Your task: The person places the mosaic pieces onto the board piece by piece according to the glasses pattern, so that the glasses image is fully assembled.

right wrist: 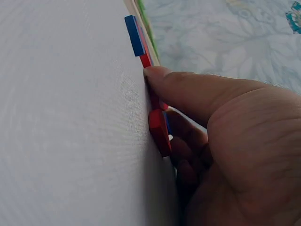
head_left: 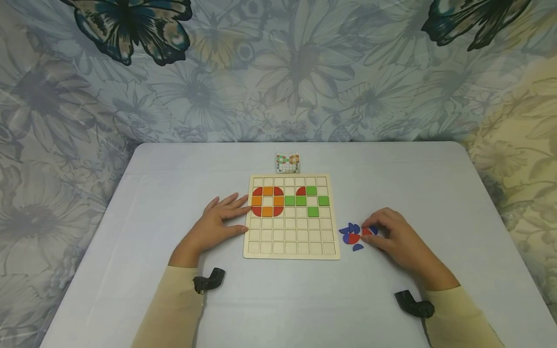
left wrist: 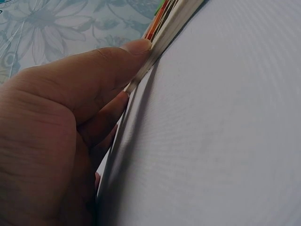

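My left hand is touching the board's left edge, fingers spread. My nearer right hand is pinching, I think, a red piece by blue pieces, right of the board.

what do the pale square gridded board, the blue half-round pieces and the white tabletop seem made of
Pale square gridded board: likely matte wood, by its light tan tone. Blue half-round pieces: smooth painted wood or plastic, unclear; even colour. White tabletop: probably covered in matte cloth, showing fine woven texture.
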A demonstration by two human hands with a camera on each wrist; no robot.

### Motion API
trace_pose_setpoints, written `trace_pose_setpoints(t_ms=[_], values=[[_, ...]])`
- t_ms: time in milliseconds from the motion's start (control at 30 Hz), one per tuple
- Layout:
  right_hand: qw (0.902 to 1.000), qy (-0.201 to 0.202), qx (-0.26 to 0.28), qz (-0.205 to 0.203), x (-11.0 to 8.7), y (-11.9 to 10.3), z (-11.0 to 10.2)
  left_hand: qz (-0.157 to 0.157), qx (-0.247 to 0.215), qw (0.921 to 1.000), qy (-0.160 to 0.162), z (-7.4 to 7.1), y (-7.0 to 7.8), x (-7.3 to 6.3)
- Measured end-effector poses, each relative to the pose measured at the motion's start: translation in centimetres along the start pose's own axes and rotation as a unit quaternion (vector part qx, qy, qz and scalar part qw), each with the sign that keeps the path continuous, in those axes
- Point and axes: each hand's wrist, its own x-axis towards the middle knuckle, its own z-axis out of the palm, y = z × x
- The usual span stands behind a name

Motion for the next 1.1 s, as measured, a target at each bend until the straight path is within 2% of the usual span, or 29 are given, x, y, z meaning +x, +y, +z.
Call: trace_pose_setpoints(t_ms=[167,333,500,633,800,1100], values=[[0.9995,0.011,0.011,0.029,-0.1,-0.3,0.0,-0.006,-0.003,1.0,0.001,0.0,0.1,0.0],[0.9975,0.054,0.018,0.041,-0.3,-0.4,0.0,-0.009,0.0,1.0,0.004,0.0,0.2,-0.1],[0.993,0.089,0.055,0.054,-0.1,-0.7,-0.2,-0.01,0.01,0.9999,0.003,0.1,0.3,-0.1],[0.9917,0.088,0.07,0.062,0.2,-1.2,-0.4,-0.01,0.009,0.9999,0.004,0.1,0.2,-0.1],[0.992,0.08,0.09,0.037,1.2,-2.0,-0.4,-0.007,0.003,1.0,0.005,0.1,0.1,-0.2],[0.9888,0.065,0.133,0.017,3.6,-3.9,-0.1,-0.007,0.008,0.9999,0.002,0.1,0.1,-0.1]])
